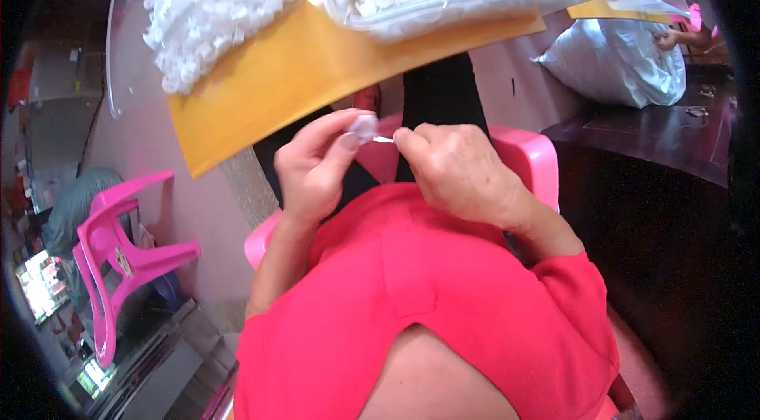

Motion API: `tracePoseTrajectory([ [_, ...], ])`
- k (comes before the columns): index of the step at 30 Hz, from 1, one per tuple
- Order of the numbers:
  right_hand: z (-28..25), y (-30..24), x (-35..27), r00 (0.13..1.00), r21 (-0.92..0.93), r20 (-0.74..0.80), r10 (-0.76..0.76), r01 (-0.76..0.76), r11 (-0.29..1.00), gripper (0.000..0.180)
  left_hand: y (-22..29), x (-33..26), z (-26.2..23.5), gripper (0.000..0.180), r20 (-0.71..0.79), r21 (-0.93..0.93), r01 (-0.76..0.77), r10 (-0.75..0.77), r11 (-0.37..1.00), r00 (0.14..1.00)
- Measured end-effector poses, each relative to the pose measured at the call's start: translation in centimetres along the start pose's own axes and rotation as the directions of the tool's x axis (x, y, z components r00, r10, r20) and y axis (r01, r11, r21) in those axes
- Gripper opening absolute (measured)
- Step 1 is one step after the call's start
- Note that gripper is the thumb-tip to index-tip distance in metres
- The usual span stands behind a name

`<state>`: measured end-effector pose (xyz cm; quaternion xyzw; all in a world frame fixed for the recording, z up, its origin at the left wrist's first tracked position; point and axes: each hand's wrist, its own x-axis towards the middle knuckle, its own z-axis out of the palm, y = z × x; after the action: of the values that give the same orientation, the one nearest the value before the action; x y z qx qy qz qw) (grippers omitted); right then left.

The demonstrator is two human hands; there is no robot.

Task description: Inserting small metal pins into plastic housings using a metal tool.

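Observation:
Over my lap, my left hand (310, 174) pinches a small round white plastic piece (364, 128) between thumb and fingers. Close by on its right, my right hand (463, 171) has its fingers curled in, with the thumb and forefinger gripping a thin white sliver (383, 139). The sliver's left tip reaches to the round piece; I cannot tell whether the two are joined. Beyond my hands, a heap of similar white plastic pieces (218, 12) lies at the left of a yellow tabletop (269, 95). A clear plastic tub (475, 2) full of white rings and caps stands beside it.
A bright pink plastic chair (131, 258) lies to my left. At the far right, another person's hand (667, 40) touches a big white sack (606, 64) on the floor. My own pink seat (534, 167) shows beside my legs.

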<state>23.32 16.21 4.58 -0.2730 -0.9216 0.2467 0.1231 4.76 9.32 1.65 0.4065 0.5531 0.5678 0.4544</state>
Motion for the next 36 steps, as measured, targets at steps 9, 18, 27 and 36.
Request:
tracePoseTrajectory([
  [9, 4.8, 3.8, -0.2, 0.975, 0.186, 0.222, -0.025, -0.017, 0.982, 0.015, 13.0, 11.8, -8.8, 0.028, -0.166, 0.741, -0.448, 0.783, 0.5, 0.6],
  [18, 5.1, 3.5, 0.1, 0.884, 0.024, 0.467, 0.009, -0.023, 0.999, 0.021, 14.8, 17.6, 3.1, 0.04, 0.521, 0.604, -0.722, 0.518, 0.338, 0.678],
  [27, 5.2, 3.7, -0.7, 0.868, -0.031, 0.497, 0.012, 0.004, 1.0, 0.026, 11.3, 22.1, 9.3, 0.017, 0.811, 0.573, -0.819, 0.162, -0.028, 0.562],
  [36, 5.8, 4.0, -0.5, 0.874, -0.048, 0.483, -0.046, 0.079, 0.996, 0.022, 10.8, 22.8, 9.0, 0.018, 0.795, 0.575, -0.818, 0.237, -0.001, 0.558],
])
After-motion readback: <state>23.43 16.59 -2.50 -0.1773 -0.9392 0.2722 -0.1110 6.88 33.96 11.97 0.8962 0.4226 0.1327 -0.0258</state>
